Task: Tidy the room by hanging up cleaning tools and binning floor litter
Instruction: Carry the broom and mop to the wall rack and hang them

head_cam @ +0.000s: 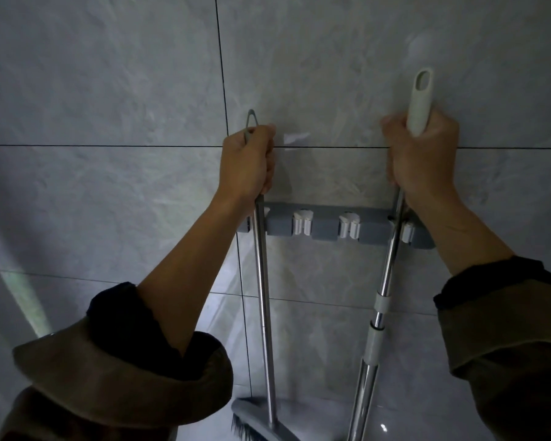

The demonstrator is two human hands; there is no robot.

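Your left hand [247, 160], frame centre: fist closed round grey top of broom handle [261, 265], pole at leftmost slot of wall rack [325, 229]. Broom head [255, 418] at bottom centre. Your right hand [422, 157], centre-right: fist closed round white grip of mop pole [384, 281], pole at rightmost slot. Whether clips hold poles: can't tell. Two middle clips w/o poles. Tiled wall [109, 90] behind.

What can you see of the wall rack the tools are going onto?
The wall rack is a grey plastic-looking bar fixed level on the tiled wall, below both hands. It carries white clips; the two middle ones are empty. The broom handle crosses its left end and the mop pole its right end, each lying at a clip. Whether either has snapped in cannot be told.
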